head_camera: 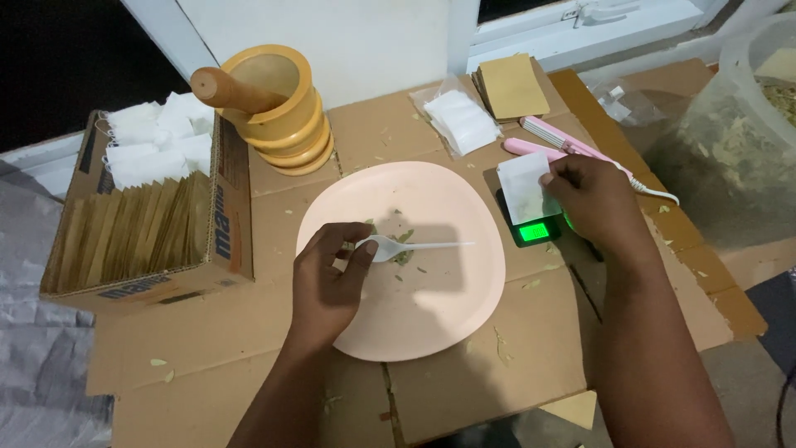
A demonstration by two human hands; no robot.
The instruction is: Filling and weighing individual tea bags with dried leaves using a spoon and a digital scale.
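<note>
My left hand (330, 278) grips a white plastic spoon (414, 245) over a pale pink plate (431, 315), with the bowl of the spoon beside a small pile of dried green leaves (403, 239) on the plate. My right hand (593, 199) pinches a small white sachet (522, 187) that rests upright on a small black scale (535, 230) with a lit green display, just right of the plate.
A wooden mortar and pestle (274, 104) stands at the back left. A cardboard box (149, 216) of brown and white sachets sits left. Behind the scale lie a pink sealer tool (555, 137), white sachets in a bag (460, 120), brown envelopes (510, 83). A plastic container of dried leaves (738, 133) is at right.
</note>
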